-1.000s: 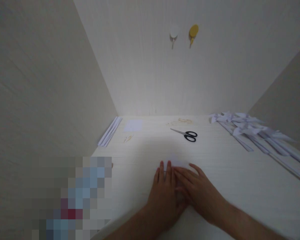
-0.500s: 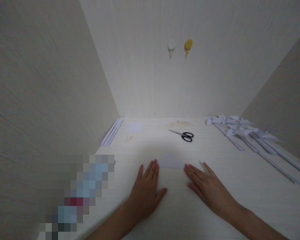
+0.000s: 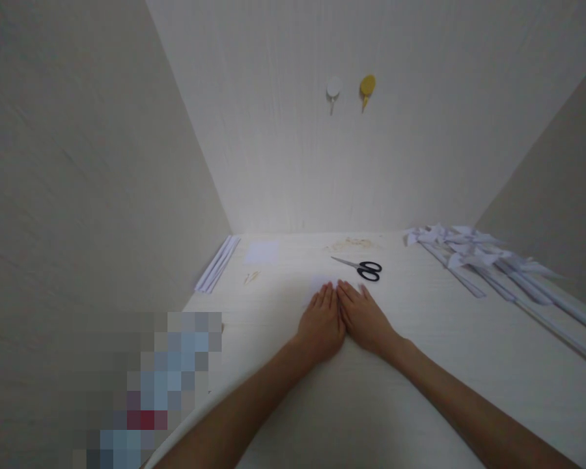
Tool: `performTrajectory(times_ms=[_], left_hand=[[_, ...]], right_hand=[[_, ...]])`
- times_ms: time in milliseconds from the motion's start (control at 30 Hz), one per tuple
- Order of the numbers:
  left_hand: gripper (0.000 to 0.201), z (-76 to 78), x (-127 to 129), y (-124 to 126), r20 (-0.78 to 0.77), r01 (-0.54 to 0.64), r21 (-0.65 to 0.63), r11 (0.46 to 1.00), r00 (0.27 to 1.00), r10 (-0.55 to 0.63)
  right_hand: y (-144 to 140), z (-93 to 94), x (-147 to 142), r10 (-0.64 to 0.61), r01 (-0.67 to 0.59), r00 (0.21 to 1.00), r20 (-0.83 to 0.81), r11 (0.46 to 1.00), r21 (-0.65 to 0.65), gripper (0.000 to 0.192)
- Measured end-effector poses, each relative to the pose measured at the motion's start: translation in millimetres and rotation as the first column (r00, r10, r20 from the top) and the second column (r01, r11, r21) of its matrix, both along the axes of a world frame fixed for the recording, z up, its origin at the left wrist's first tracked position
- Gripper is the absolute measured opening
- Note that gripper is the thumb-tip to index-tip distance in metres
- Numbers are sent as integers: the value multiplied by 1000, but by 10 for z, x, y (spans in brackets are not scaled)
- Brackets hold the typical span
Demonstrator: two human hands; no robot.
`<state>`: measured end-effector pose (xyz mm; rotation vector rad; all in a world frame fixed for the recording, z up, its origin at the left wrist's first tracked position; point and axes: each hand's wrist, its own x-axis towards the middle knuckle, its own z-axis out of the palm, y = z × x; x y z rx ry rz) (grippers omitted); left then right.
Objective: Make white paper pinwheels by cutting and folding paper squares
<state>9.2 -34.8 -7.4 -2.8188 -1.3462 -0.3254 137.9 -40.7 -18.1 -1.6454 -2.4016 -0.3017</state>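
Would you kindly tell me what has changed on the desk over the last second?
The left hand and right hand spread apart, then came together farther forward, flat over the white paper. The scissors and paper strips stayed put.

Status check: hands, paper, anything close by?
Left hand and right hand flat, side by side on white paper. Scissors just beyond, apart.

Black-handled scissors (image 3: 364, 268) (silver blades), white paper (image 3: 321, 284), yellow hook (image 3: 367, 85)
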Motion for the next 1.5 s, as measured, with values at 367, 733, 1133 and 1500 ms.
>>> performTrajectory(times_ms=[367, 733, 1133, 1500], left_hand=[[54, 19, -107, 95, 27, 19, -89, 996, 999, -16], [53, 58, -589, -163, 2, -66, -99, 993, 998, 67], [51, 51, -571, -170, 17, -104, -91, 990, 994, 106], [51, 68, -594, -171, -5, -100, -93, 991, 995, 100]], right_hand=[[-6, 56, 49, -33, 31, 999, -9, 994, -107, 46], [-12, 55, 48, -51, 49, 999, -13, 990, -136, 47], [-57, 64, -236, 73, -88, 993, -96, 982, -167, 50], [-96, 89, 0, 41, -55, 996, -77, 981, -188, 49]])
